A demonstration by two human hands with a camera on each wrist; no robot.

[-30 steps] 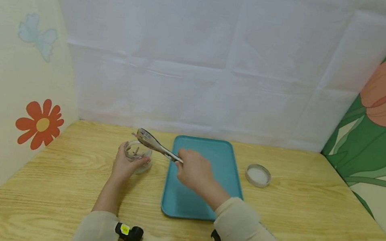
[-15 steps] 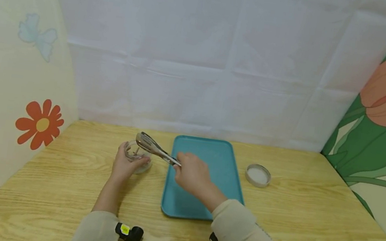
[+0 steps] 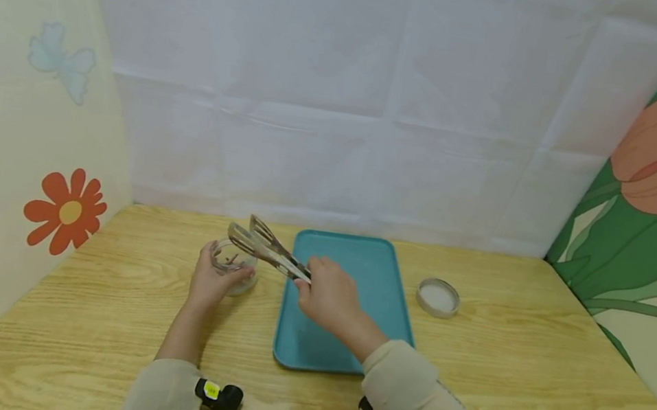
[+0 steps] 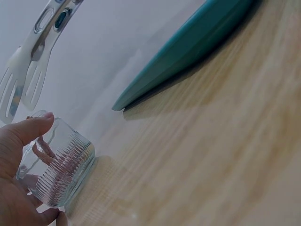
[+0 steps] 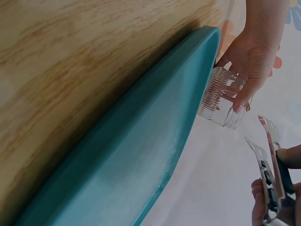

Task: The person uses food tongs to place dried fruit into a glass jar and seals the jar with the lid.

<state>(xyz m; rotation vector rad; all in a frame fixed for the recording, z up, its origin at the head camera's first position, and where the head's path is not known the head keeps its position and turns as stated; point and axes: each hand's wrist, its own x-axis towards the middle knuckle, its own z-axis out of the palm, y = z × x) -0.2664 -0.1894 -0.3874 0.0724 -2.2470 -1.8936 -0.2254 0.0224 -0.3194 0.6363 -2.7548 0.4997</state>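
Observation:
My left hand point(image 3: 211, 282) grips a small ribbed glass jar point(image 3: 231, 263) that stands on the wooden table point(image 3: 104, 300); thumb and fingers wrap its sides point(image 4: 56, 174) point(image 5: 221, 99). Something small and dark lies inside the jar. My right hand point(image 3: 326, 293) holds a pair of metal tongs point(image 3: 265, 246) by the handle end. The slotted tips point(image 4: 21, 87) point(image 5: 263, 141) are spread apart and hover just above and right of the jar's mouth, holding nothing I can see.
A teal tray point(image 3: 341, 345) lies right of the jar, under my right hand point(image 5: 141, 155). A round jar lid point(image 3: 438, 297) lies on the table right of the tray. Patterned walls close in on the left, back and right.
The tongs' tips have spread apart and lifted slightly over the jar. My left hand and the jar stayed put.

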